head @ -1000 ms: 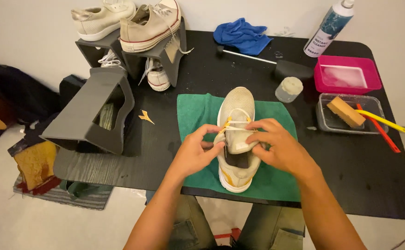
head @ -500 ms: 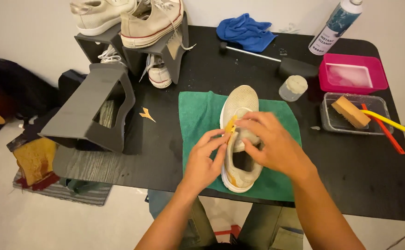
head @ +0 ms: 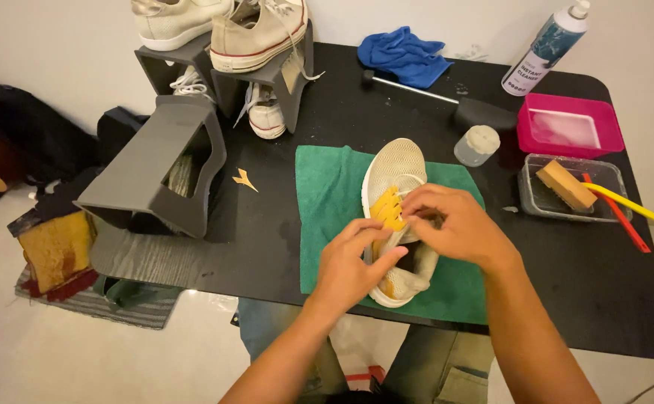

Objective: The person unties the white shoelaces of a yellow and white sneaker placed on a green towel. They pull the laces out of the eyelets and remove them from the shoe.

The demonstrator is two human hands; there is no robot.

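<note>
From the head camera, my left hand (head: 353, 262) steadies the cream sneaker (head: 398, 217), fingers curled against its side near the tongue, while my right hand (head: 454, 224) comes in from the other side with fingertips pressed together, pinching the yellow lace (head: 388, 208) over the eyelets. The sneaker lies on the green towel (head: 327, 202), right under my fingers, toe pointing away from me. I judge the lacing goes best if my left fingers keep the upper from twisting and my right fingers pull each crossing flat and snug (no slack left behind).

Counting: one sneaker under my fingers, three more on the grey rack (head: 259, 75) beyond my left fingers. One blue cloth (head: 401, 54), one spray bottle (head: 547, 45), one pink tub (head: 570, 126), one clear tray (head: 566, 196) with one brush block, all beyond my right fingers on the black table (head: 581, 299).
</note>
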